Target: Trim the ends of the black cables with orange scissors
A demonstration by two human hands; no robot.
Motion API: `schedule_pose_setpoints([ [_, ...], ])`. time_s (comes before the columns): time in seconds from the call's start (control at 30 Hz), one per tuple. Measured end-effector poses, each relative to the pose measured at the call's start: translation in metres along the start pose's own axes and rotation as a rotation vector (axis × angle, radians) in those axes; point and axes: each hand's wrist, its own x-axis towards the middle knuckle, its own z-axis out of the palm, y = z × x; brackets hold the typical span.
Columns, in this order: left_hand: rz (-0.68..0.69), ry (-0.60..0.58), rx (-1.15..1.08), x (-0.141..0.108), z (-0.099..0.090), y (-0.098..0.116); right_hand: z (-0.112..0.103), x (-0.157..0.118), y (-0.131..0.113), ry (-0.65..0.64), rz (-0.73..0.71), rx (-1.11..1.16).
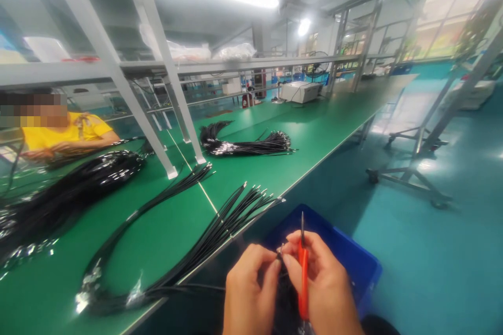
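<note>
Close to my body, my left hand [253,285] pinches the end of a thin black cable [280,255] between thumb and fingertips. My right hand [328,285] meets it there, thumb and forefinger at the same cable end. Across the right palm and fingers lies a red-handled hand tool [303,282] with a slim dark pointed tip facing up; its exact kind is unclear. Left of my hands, a curved bundle of black cables [196,256] lies on the green worktable [157,241], its loose ends fanned near the edge. Clear wrap binds it in places.
Below my hands is a blue bin [356,256]. Further along the table lie another cable bundle [251,146] and a white box [301,91]. Metal shelf posts [173,63] rise from the tabletop. A co-worker in yellow [74,131] sits across, by a large black cable pile [78,188]. A wheeled frame [412,172] stands right.
</note>
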Motion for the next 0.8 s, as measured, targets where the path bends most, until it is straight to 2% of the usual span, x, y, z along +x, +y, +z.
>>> schedule_pose_setpoints([
  [0.13,-0.004,0.086,-0.010,-0.003,0.005,0.005,0.003,-0.001,-0.001,0.039,-0.064,-0.136],
  [0.2,-0.022,0.060,-0.029,-0.004,0.004,0.005,0.004,-0.004,-0.003,0.064,-0.103,-0.226],
  [0.3,-0.118,-0.035,-0.152,0.000,-0.002,0.000,0.003,-0.010,-0.009,0.066,-0.115,-0.297],
  [0.4,-0.238,-0.105,-0.370,0.006,-0.012,-0.003,-0.004,-0.013,-0.018,-0.126,0.000,-0.194],
  [0.63,-0.335,-0.153,-0.710,0.013,-0.025,0.000,-0.032,0.005,-0.024,-0.852,0.343,0.213],
  [0.7,-0.337,-0.164,-0.758,0.012,-0.025,0.000,-0.037,0.008,-0.024,-0.934,0.470,0.230],
  [0.8,-0.337,-0.181,-0.804,0.011,-0.026,0.000,-0.041,0.005,-0.028,-0.908,0.551,0.197],
])
